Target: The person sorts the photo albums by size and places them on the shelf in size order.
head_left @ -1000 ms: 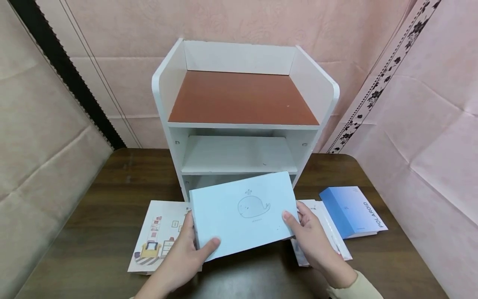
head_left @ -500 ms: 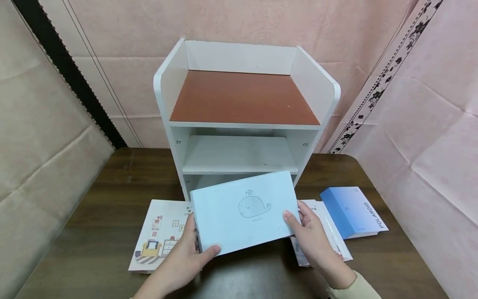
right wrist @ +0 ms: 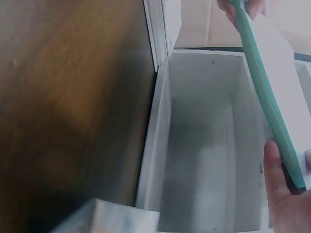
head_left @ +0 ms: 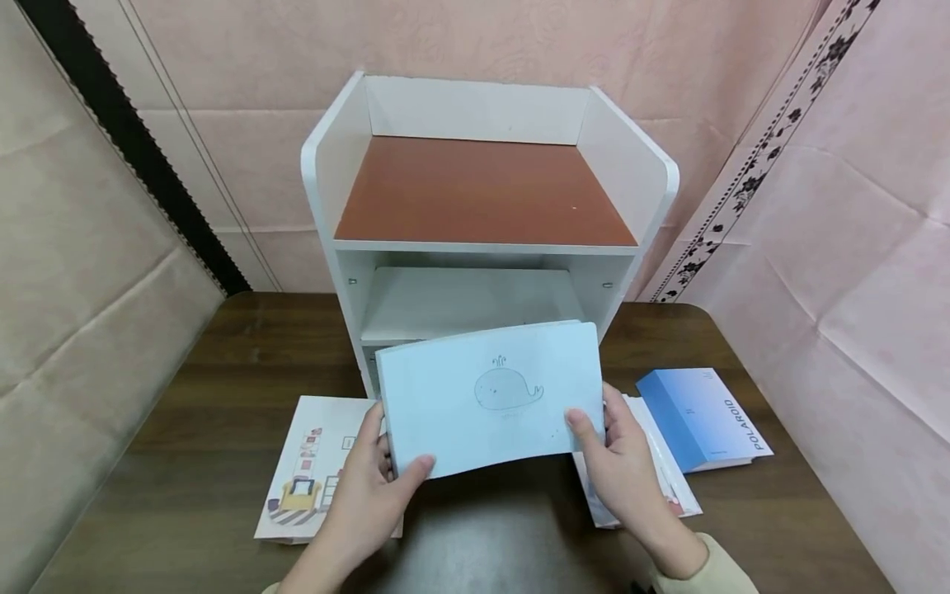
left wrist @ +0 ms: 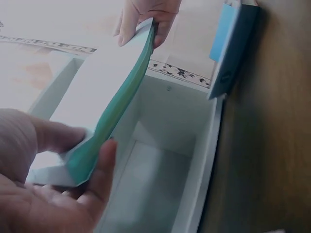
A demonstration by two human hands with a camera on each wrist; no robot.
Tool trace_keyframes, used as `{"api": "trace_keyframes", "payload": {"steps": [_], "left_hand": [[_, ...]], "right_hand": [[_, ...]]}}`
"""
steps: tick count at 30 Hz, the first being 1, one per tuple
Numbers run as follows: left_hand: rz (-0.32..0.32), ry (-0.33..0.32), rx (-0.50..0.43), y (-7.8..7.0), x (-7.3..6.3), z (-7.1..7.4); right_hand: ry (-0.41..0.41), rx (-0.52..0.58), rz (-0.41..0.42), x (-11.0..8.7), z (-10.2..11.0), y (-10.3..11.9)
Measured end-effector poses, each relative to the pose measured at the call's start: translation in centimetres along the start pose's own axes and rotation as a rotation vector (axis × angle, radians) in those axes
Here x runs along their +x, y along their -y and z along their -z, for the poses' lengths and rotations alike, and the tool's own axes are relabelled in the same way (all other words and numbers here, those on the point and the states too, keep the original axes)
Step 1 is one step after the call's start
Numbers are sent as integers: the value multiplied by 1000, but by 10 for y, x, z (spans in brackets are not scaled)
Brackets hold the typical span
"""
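Observation:
A light blue book with a whale drawing on its cover is held up in front of the white shelf unit. My left hand grips its lower left corner, thumb on the cover and fingers beneath. At the right edge, my right hand pinches it the same way. The book's greenish page edge shows a slight bend in the left wrist view. In the right wrist view the book slants above the shelf's lower compartment.
On the wooden table lies a white illustrated book at left. At right are a white book, partly behind my hand, and a thick blue POLAROID book. Pink curtains close off the back and sides.
The blue book has risen a little and turned closer to level, its right side lifting with my right hand. The shelf unit and other books stay in place.

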State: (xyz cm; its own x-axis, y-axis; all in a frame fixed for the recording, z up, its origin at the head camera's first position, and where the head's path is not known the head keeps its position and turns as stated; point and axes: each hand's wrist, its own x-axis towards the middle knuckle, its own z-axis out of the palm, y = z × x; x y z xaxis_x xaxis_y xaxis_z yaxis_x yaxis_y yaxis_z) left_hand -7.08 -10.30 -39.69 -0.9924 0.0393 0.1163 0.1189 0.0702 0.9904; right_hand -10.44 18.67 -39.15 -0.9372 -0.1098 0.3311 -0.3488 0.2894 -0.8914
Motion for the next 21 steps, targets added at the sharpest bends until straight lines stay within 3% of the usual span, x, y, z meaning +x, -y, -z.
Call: {"api": "trace_keyframes", "payload": {"steps": [4, 11, 16, 21], "left_hand": [[-47, -48, -15, -6, 5, 1], [-103, -74, -47, -16, 6, 6], [-240, -114, -76, -26, 12, 5], [-404, -148, -94, -40, 21, 2]], "right_hand": [[61, -94, 58, 2, 2, 8], [233, -145, 145, 10, 14, 23], [240, -64, 181, 17, 18, 33], [161, 70, 196, 23, 19, 39]]}}
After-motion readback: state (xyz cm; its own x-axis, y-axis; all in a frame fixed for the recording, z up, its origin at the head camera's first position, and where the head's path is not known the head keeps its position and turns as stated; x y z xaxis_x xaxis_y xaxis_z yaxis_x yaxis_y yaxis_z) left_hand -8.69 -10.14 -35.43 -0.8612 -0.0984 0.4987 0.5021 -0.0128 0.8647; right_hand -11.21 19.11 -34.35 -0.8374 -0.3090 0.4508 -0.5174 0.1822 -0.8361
